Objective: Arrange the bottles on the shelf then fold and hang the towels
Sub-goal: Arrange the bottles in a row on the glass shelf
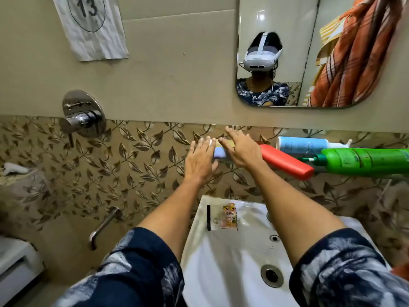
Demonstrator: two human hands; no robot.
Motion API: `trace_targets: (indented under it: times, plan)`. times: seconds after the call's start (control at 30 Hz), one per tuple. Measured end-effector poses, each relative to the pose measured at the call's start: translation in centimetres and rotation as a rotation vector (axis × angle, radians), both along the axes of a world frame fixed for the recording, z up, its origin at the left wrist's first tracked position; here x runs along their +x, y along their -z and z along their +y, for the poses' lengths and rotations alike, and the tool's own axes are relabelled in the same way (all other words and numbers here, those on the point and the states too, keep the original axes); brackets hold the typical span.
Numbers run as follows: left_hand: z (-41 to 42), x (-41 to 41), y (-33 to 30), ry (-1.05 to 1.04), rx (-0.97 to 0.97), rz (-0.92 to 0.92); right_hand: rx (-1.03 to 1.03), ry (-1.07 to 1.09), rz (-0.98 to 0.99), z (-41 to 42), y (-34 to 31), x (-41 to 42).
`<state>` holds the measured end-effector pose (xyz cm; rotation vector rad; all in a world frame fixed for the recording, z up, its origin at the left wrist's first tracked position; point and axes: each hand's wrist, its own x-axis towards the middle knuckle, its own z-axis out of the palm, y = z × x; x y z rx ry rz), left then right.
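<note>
Head view, left hand [200, 161], right hand [241, 149] flat on lilac bottle [219, 152]

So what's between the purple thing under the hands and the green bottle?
The red bottle lies between the purple item and the green bottle, in the head view.

Lighting: bright, even, indoor; soft shadows only. Glare: white highlights on basin [232, 262], chrome tap fitting [83, 117]; 1 lamp spot reflected in mirror [261, 17]. Distortion: wide-angle bowing at edges. Blur: left margin, lower corners soft; centre sharp.
</note>
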<state>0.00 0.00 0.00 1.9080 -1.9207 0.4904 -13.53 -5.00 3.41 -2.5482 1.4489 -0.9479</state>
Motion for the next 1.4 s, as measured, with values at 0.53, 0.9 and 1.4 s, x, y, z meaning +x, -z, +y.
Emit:
trace_targets:
  times: [0.53, 0.9, 1.4]
  plan:
    - [-1.8, 3.4, 0.4, 0.337, -0.097, 0.202, 0.409, 0.138, 0.4, -3.8, -4.2, 2.7]
    - [-3.0, 4.3, -4.5, 0.278, -0.314, 0.422, 0.349, 0.03, 0.28, -3.3, -8.3, 0.8]
    - [-5.6, 3.5, -5.2, 0.172, -0.24, 0.544, 0.256, 0.025, 0.249, -2.7, -9.1, 0.4]
